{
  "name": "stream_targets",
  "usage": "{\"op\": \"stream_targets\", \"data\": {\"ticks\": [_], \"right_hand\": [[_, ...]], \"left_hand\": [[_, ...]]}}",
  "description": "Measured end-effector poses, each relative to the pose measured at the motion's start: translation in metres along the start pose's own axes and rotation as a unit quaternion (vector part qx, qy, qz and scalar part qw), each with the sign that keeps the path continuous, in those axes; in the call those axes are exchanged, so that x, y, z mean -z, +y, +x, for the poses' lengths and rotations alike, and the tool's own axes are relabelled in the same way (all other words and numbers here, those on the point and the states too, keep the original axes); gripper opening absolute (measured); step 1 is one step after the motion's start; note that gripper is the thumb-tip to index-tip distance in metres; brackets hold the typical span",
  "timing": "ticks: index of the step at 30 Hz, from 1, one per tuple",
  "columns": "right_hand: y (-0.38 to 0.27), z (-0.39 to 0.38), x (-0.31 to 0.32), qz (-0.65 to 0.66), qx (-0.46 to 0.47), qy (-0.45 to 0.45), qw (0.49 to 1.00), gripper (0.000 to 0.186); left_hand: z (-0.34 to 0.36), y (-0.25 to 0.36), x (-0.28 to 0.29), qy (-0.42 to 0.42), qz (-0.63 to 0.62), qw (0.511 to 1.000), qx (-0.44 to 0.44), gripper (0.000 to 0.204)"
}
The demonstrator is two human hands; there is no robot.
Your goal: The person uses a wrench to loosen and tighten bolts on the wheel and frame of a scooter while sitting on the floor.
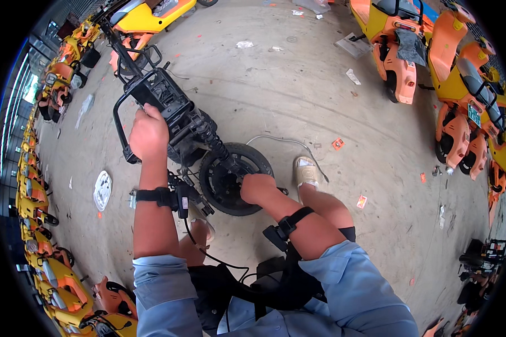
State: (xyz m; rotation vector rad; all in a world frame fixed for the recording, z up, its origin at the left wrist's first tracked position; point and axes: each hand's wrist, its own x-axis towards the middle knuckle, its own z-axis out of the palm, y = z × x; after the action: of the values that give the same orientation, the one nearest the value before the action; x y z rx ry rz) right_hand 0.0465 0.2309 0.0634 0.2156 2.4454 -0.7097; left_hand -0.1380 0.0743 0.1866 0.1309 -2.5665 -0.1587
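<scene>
Black wheel (219, 190) just behind right fingers (247, 191)

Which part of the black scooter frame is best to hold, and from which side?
Probably the curved side rail, from the person's left: this slim tube bows outward from the black scooter frame, leaving an open gap to wrap around.

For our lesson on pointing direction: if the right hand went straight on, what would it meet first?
Probably the black wheel or the lower end of the shock absorber; the right hand overlaps the wheel in the picture, so depth and contact are unclear.
</scene>
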Motion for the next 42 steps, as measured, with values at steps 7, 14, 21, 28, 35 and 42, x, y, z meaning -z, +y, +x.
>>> {"op": "stream_targets", "data": {"ticks": [7,14,21,28,35,42], "right_hand": [[-0.004,0.007,-0.011,-0.01,0.006,0.004,1.0,0.033],[0.002,0.009,-0.013,-0.037,-0.014,-0.016,0.999,0.032],[0.011,0.017,-0.016,-0.042,-0.045,-0.028,0.998,0.03],[0.003,0.019,-0.021,-0.041,-0.016,-0.003,0.999,0.03],[0.013,0.025,-0.027,-0.06,-0.008,-0.037,0.997,0.031],[0.001,0.014,-0.023,-0.034,0.013,-0.009,0.999,0.033]], "left_hand": [[-0.014,-0.011,-0.009,0.013,-0.024,0.999,-0.021,0.047],[-0.019,-0.012,-0.009,0.088,-0.036,0.993,-0.075,0.039],[-0.02,-0.015,-0.001,0.068,-0.061,0.992,-0.088,0.037],[-0.012,-0.021,0.002,0.052,-0.056,0.994,-0.074,0.038],[-0.011,-0.021,0.006,0.011,-0.064,0.997,-0.042,0.041],[-0.005,-0.013,0.019,-0.078,-0.07,0.994,0.005,0.046]]}}
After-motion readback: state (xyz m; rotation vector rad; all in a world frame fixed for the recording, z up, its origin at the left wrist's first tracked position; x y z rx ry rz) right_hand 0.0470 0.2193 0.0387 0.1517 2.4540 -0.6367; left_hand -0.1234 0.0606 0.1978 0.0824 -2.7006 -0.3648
